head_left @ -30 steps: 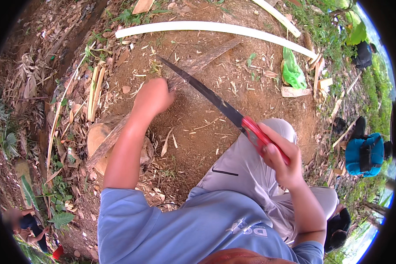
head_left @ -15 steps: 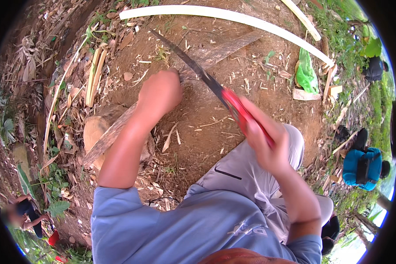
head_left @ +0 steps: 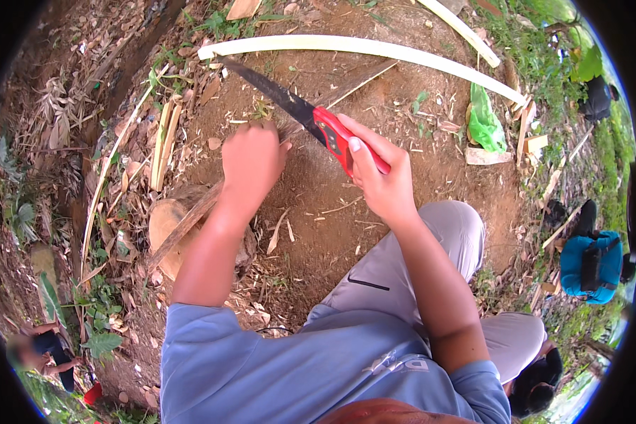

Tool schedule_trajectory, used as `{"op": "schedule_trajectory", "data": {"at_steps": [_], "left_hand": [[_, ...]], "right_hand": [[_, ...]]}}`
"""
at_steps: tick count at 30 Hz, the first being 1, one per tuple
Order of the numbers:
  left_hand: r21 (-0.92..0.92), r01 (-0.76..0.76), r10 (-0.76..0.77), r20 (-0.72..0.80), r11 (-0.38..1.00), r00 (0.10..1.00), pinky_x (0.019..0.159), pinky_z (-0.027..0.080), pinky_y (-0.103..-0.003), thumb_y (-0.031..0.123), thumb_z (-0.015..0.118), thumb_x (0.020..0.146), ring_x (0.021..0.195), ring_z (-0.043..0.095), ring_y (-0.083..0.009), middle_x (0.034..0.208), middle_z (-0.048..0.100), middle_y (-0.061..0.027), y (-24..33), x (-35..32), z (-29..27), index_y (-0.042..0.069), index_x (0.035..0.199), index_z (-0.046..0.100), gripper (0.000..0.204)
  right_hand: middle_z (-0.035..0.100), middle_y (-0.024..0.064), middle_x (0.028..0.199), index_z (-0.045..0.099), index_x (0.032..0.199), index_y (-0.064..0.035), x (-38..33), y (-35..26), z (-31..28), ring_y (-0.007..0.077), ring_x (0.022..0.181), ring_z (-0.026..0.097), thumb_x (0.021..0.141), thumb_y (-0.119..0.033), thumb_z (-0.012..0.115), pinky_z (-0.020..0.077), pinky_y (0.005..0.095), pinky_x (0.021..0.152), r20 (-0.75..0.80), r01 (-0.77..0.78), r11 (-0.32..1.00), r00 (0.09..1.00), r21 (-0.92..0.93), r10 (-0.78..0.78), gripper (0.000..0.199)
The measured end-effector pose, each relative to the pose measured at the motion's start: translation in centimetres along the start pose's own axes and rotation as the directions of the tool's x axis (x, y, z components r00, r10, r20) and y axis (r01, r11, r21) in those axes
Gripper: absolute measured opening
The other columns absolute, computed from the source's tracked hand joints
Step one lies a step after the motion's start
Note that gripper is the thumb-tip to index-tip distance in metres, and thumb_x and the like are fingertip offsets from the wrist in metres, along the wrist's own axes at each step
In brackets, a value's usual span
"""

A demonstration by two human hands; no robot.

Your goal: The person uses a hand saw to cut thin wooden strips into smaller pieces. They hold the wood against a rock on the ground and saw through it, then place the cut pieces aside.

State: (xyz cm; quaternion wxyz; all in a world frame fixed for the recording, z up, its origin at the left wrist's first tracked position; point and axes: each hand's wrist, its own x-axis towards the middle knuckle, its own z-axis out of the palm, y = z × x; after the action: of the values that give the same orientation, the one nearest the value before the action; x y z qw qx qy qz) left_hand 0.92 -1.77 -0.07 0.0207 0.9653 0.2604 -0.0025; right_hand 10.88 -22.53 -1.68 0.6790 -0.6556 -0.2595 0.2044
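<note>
head: one saw (head_left: 299, 107), one board (head_left: 190, 222)

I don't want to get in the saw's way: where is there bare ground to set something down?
Best is the lightly chip-strewn dirt bounded by the right hand, green bag and grey trousers. A smaller patch lies between the left forearm and trousers. Crowded: around the left hand, saw and board, and at the log.
</note>
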Motion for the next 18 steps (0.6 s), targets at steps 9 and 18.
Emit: {"op": "schedule_trajectory", "data": {"at_steps": [9,18], "left_hand": [[0.005,-0.038,0.036,0.154,0.999,0.987,0.076,0.062,-0.051,0.037,0.080,0.098,0.085,0.079,-0.0413,0.086,0.077,-0.0229,-1.3,0.9,0.8,0.000,0.103,0.075,0.037],[-0.120,0.099,-0.067,0.245,0.988,0.967,0.082,0.063,-0.049,0.025,0.076,0.099,0.089,0.080,-0.0392,0.092,0.079,-0.0251,-1.9,2.3,0.3,-0.002,0.108,0.079,0.029]], "right_hand": [[0.081,0.0164,0.114,0.072,0.140,0.0016,2.2,-2.3,1.1,0.0136,0.097,0.073,0.110,-0.017,0.065,0.0576,0.0312,0.087,0.036,-0.002,1.000,0.999,-0.022,0.002,0.036],[0.080,0.0154,0.119,0.069,0.146,-0.0021,0.3,0.6,1.1,0.0123,0.098,0.071,0.110,-0.012,0.064,0.0568,0.0298,0.087,0.031,0.101,0.994,0.994,-0.029,-0.100,0.037]]}}
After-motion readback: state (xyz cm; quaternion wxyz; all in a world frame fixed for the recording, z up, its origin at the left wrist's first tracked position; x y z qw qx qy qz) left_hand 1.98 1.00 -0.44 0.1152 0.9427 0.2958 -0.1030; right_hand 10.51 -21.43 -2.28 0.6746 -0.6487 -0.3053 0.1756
